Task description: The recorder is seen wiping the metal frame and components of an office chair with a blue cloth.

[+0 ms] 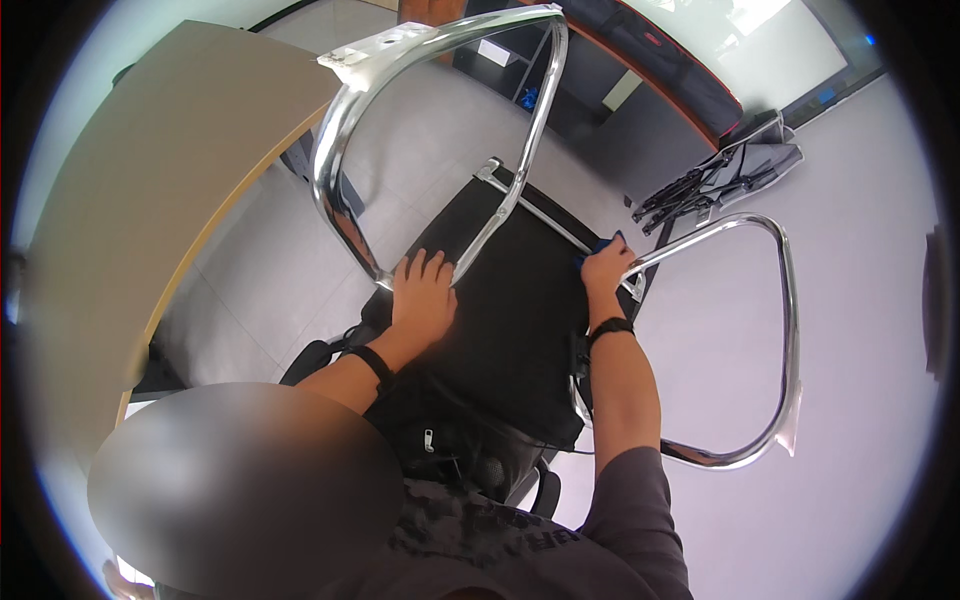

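An office chair with a black panel [510, 330] and chrome tubular arm frames is before me. My left hand [425, 296] lies on the panel's left edge, fingers spread, beside the lower end of the left chrome arm frame [330, 161]. Near the far right corner, my right hand [606, 266] is closed on a blue cloth [616, 238], mostly hidden by the fingers. It is at the chrome crossbar [544, 210], close to the end of the right chrome arm frame [787, 300]. White pads or brackets [375, 56] sit on the arm frames.
A table [187, 150] with a yellowish edge curves along the left. Dark shelving [517, 67] stands ahead, with a black bag with red trim [660, 52] on top. Folded dark frames [712, 176] lean by the white wall [855, 300]. A blurred oval covers the lower left.
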`<state>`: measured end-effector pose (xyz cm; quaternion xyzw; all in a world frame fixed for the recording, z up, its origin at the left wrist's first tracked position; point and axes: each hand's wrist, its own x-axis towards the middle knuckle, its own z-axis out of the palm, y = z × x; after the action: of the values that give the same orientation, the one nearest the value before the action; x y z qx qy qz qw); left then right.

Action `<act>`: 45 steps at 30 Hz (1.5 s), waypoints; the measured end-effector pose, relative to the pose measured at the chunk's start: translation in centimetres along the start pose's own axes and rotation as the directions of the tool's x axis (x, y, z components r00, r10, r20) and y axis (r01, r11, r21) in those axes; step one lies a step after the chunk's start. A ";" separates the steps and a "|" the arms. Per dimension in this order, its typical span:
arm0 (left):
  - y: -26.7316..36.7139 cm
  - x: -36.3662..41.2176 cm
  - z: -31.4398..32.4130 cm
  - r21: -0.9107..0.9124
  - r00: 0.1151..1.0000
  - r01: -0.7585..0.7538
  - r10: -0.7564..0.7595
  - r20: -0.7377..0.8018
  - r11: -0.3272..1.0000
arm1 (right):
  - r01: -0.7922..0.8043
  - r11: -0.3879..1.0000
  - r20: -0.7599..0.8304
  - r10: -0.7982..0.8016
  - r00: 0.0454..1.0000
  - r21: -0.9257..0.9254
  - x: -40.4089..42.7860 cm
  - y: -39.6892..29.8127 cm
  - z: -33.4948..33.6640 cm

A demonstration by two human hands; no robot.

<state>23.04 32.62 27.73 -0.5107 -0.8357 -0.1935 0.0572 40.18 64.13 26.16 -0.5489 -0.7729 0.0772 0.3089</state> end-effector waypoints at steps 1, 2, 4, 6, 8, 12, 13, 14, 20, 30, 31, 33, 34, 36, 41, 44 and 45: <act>0.1 0.2 -0.1 -0.001 1.000 0.009 -0.009 0.019 1.000 | -0.058 0.993 0.080 0.067 0.995 -0.105 -0.4 -1.2 1.5; 0.2 0.3 -0.2 -0.003 1.000 0.020 -0.020 -0.009 1.000 | -0.113 0.967 0.188 0.157 0.969 -0.227 -0.6 -2.6 2.7; 0.3 0.3 -0.3 -0.029 0.999 0.037 -0.036 0.030 0.999 | 0.000 0.988 0.288 0.046 0.957 -0.157 -0.1 -5.6 4.4; 0.2 0.4 -0.4 -0.031 0.999 0.040 -0.040 0.017 0.999 | 0.078 0.994 0.408 -0.040 0.912 -0.077 -0.4 -8.9 5.9; 0.0 0.5 -0.4 -0.049 1.000 0.025 -0.024 0.021 0.998 | 0.464 0.867 0.341 -0.498 0.797 0.184 -1.2 -10.9 6.5; -0.1 0.4 -0.4 -0.070 0.999 0.029 -0.027 0.027 0.997 | 0.398 0.912 0.384 -0.405 0.830 0.101 -1.7 -8.8 4.7; -0.1 0.6 -0.3 -0.083 1.000 0.021 -0.019 0.022 0.996 | 0.312 0.950 0.390 -0.295 0.872 0.023 -1.4 -7.3 4.2; -0.1 0.6 -0.2 -0.081 0.999 0.028 -0.024 0.040 0.996 | 0.350 0.934 0.347 -0.307 0.886 -0.067 -0.8 -5.4 3.4; 0.2 0.6 -0.2 -0.262 0.992 0.121 -0.122 0.011 0.958 | 0.413 0.885 0.343 -0.328 0.880 -0.215 1.5 3.5 2.7; -0.2 -0.1 0.3 -0.144 0.990 0.061 -0.041 0.137 0.988 | 0.377 0.833 0.443 -0.182 0.878 -0.405 1.5 2.3 4.1; -0.1 -0.1 0.3 -0.142 0.988 0.071 -0.050 0.143 0.987 | 0.373 0.840 0.430 -0.190 0.883 -0.394 1.1 2.0 3.8; -0.1 -0.1 0.2 -0.143 0.988 0.067 -0.045 0.148 0.987 | 0.366 0.853 0.403 -0.207 0.891 -0.372 0.6 1.5 3.2; -0.2 0.0 0.1 -0.133 0.987 0.064 -0.043 0.156 0.989 | 0.373 0.838 0.416 -0.197 0.888 -0.399 0.4 1.2 3.0; -0.3 -0.1 0.0 -0.138 0.989 0.060 -0.039 0.145 0.989 | 0.322 0.869 0.424 -0.148 0.893 -0.376 0.4 0.7 2.8; -0.2 -0.1 0.4 -0.158 0.989 0.065 -0.042 0.143 0.985 | 0.201 0.884 0.408 -0.013 0.913 -0.421 2.3 -1.3 4.4; -0.2 -0.2 0.9 -0.102 0.994 0.074 -0.066 0.082 0.992 | 0.267 0.909 0.465 -0.095 0.880 -0.320 3.7 -3.8 7.1; -0.1 -0.3 1.1 -0.105 0.996 0.055 -0.048 0.073 0.993 | 0.348 0.905 0.507 -0.187 0.841 -0.243 3.8 -4.7 8.0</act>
<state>23.21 32.72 26.64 -0.4977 -0.8387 -0.2212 -0.0045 31.15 67.51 23.38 -0.4415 -0.8962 0.0351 0.0241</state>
